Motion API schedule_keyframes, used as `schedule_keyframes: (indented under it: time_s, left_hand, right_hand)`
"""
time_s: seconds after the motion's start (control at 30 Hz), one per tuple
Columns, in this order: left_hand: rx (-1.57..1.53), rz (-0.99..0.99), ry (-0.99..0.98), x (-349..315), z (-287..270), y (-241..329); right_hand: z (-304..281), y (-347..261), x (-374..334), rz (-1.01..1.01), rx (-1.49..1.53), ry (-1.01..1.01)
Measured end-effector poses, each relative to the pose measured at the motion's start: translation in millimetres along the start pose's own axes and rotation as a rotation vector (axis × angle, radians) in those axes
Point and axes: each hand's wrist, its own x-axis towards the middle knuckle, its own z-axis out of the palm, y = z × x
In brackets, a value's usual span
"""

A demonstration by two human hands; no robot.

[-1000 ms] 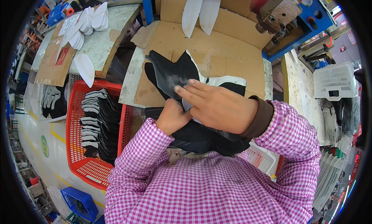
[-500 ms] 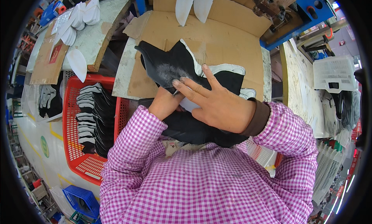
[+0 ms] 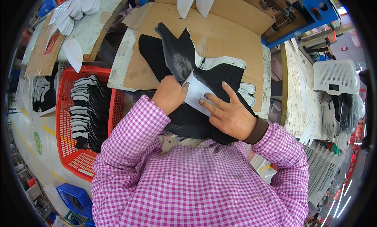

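A black fabric piece with white edging, like a boot upper [image 3: 226, 75], lies in front of me, its grey-scuffed flap [image 3: 174, 50] folded up. A smooth white sheet piece [image 3: 198, 91] rests inside it, between my hands. My left hand [image 3: 169, 95] is closed at the flap's lower edge, thumb against the white piece; its other fingers are mostly hidden. My right hand [image 3: 233, 117] lies with fingers spread, fingertips touching the white piece. More black material [image 3: 188, 123] hangs below, toward my lap.
Cardboard [image 3: 224, 34] covers the table. Two white leaf-shaped pieces [image 3: 186, 3] stand at the back. Left are a red basket [image 3: 63, 121] of stacked black-and-white uppers and a bench [image 3: 104, 20] with white pieces. A blue-framed machine [image 3: 290, 34] stands back right, with a white crate [image 3: 335, 75] farther right.
The scuffed flap has been lifted upright, exposing the white sheet piece. My right hand has moved down and right from the flap onto the white piece. The view has shifted slightly.
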Motion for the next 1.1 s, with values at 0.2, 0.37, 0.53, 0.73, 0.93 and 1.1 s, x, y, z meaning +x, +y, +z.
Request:
schedule_keyframes:
  time_s: [0.2,0.37,0.53,0.73,0.93,1.1]
  left_hand:
    - [0.361,-0.057,-0.036,1,3,16]
    - [0.336,-0.084,-0.081,-1,3,16]
    - [0.107,0.049,0.124,-3,5,-6]
    - [-0.036,0.094,0.110,-12,2,-14]
    - [-0.408,-0.182,0.137,-11,-33,3]
    - [-0.365,-0.396,0.180,-12,-37,26]
  right_hand:
    - [25,8,-20,-0.027,-0.009,0.007]
    - [17,8,-34,-0.005,-0.047,0.044]
    - [-14,-5,-33,0.187,0.154,0.056]
    - [42,-1,23,0.243,-0.040,0.177]
    - [60,-3,18,0.199,-0.169,0.081]
    - [54,1,25,0.176,-0.091,0.065]
